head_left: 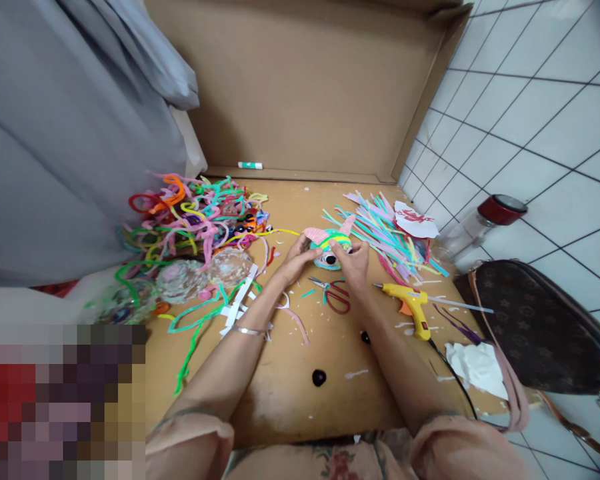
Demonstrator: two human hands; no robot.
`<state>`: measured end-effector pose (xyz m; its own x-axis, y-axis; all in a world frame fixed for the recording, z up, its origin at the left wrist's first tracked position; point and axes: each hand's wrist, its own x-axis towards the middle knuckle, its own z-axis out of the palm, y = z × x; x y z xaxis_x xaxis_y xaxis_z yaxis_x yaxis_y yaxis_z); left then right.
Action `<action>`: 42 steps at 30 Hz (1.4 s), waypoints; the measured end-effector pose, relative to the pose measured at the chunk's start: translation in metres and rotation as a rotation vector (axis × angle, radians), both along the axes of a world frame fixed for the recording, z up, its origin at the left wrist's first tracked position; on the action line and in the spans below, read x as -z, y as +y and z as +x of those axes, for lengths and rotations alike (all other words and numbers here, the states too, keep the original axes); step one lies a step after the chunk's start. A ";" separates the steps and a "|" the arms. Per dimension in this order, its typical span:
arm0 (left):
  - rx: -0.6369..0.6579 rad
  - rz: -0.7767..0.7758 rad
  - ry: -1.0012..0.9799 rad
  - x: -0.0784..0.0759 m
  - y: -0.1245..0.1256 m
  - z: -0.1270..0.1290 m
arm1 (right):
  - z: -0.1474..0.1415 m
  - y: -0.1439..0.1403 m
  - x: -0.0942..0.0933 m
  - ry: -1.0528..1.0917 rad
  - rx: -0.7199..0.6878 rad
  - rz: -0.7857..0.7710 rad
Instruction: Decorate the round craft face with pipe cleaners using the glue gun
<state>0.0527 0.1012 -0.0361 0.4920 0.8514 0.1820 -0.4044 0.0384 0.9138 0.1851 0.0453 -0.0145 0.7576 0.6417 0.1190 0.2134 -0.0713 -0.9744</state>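
Hands: left hand [294,261] | right hand [353,261] | fuzzy round pipe-cleaner craft [330,248] held

Layout on the cardboard sheet [290,393]: the craft figure [329,248] sits at centre, held between the left hand [295,260] and right hand [353,263]. Tangled pipe cleaners [195,213] lie at 9 o'clock, cut straws [380,230] at 2 o'clock. Scissors [335,293] lie at 6 o'clock, just beside the right hand; the glue gun [413,307] at 4 o'clock. A bag [535,327] rests off the sheet, beyond the glue gun. A marker [250,165] lies at 11 o'clock.
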 end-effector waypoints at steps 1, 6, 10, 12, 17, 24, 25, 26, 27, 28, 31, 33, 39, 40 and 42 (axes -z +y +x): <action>0.002 0.006 0.009 -0.001 0.000 -0.001 | 0.000 0.000 -0.001 0.006 -0.008 0.007; -0.013 0.043 0.043 0.001 0.001 -0.005 | 0.001 -0.001 -0.003 0.060 -0.061 0.060; -0.032 0.025 0.097 0.008 0.005 -0.008 | 0.001 -0.002 -0.002 0.110 -0.117 0.090; -0.028 0.022 0.109 0.010 0.007 -0.010 | 0.003 -0.002 -0.002 0.122 -0.139 0.095; 0.012 0.024 0.167 0.004 0.004 -0.015 | 0.007 0.000 -0.001 0.122 -0.197 0.109; 0.018 0.109 0.274 -0.003 0.006 -0.023 | 0.012 0.003 0.005 0.117 -0.254 0.108; 0.025 0.118 0.286 -0.003 0.008 -0.026 | 0.012 0.003 0.005 0.108 -0.254 0.107; 0.020 0.130 0.299 -0.004 0.010 -0.029 | 0.011 0.003 0.005 0.096 -0.254 0.103; 0.001 0.146 0.316 -0.006 0.013 -0.033 | 0.009 0.002 0.004 0.078 -0.248 0.095; -0.041 0.170 0.332 -0.009 0.016 -0.036 | 0.007 0.001 0.003 0.053 -0.235 0.083; -0.288 0.298 0.346 -0.024 0.021 -0.042 | -0.002 -0.002 0.000 -0.046 -0.148 0.018; -0.495 0.420 0.350 -0.037 0.015 -0.040 | -0.009 -0.005 -0.001 -0.121 -0.081 -0.034; -0.760 0.718 0.394 -0.054 -0.042 -0.016 | -0.018 -0.006 0.003 -0.277 0.005 -0.054; -0.745 0.740 0.396 -0.050 -0.051 -0.012 | -0.018 -0.006 0.005 -0.279 0.013 -0.052; -0.711 0.766 0.382 -0.041 -0.062 -0.005 | -0.018 -0.005 0.006 -0.278 0.027 -0.051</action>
